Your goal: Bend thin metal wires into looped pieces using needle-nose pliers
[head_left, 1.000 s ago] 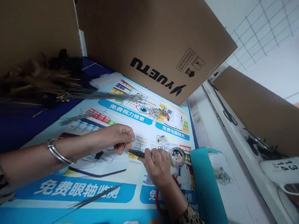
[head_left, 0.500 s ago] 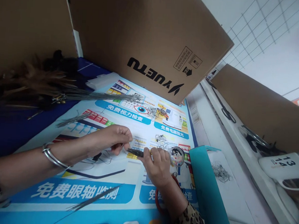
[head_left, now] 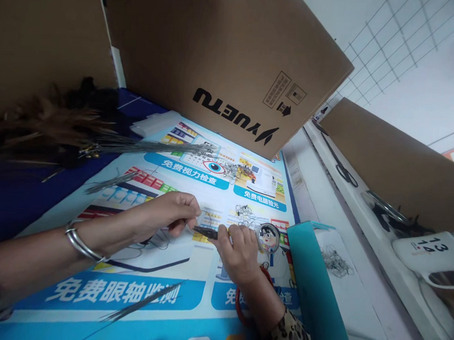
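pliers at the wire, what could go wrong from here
The pliers in the right hand might nip the left hand, whose fingers are close to their tip. The thin wire could slip and spring loose. The wire tangle just beyond the right hand might snag it.

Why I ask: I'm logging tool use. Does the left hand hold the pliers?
No, the right hand grips the pliers, which point toward the left hand.

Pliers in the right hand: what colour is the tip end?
The pliers look black where they poke out of the right hand; head view shows it.
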`<state>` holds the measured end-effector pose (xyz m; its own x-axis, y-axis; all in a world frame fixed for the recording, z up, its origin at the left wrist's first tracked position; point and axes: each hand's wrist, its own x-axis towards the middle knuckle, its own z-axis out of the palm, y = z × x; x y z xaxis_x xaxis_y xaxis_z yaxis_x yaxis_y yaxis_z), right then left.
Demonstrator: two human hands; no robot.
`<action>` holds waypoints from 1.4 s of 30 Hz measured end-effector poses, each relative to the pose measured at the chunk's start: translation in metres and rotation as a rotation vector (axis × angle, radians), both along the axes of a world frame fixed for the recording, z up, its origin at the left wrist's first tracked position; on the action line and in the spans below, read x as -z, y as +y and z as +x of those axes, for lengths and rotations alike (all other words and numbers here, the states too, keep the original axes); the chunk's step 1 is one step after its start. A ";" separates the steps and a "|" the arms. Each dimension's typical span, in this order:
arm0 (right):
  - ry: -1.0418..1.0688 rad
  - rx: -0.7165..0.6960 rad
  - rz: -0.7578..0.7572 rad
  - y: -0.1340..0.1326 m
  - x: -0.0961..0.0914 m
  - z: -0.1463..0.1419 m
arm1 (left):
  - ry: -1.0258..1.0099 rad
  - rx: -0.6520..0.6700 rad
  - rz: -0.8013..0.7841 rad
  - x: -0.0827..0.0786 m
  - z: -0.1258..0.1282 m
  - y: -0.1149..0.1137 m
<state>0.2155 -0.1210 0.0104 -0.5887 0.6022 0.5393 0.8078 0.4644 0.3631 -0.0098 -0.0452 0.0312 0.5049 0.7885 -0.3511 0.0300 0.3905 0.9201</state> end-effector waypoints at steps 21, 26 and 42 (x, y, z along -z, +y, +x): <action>0.038 -0.003 -0.097 0.000 -0.001 -0.003 | 0.058 0.008 0.109 -0.005 -0.001 -0.001; 0.063 0.018 -0.209 -0.001 0.000 -0.004 | 0.091 0.032 0.175 -0.005 -0.001 0.000; 0.314 0.007 -0.658 -0.002 -0.010 -0.002 | 0.158 0.185 0.351 -0.012 -0.006 0.001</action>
<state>0.2138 -0.1230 0.0206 -0.4606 0.8630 0.2075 0.8318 0.5012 -0.2385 -0.0158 -0.0441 0.0433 0.6103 0.7755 -0.1616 0.2213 0.0290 0.9748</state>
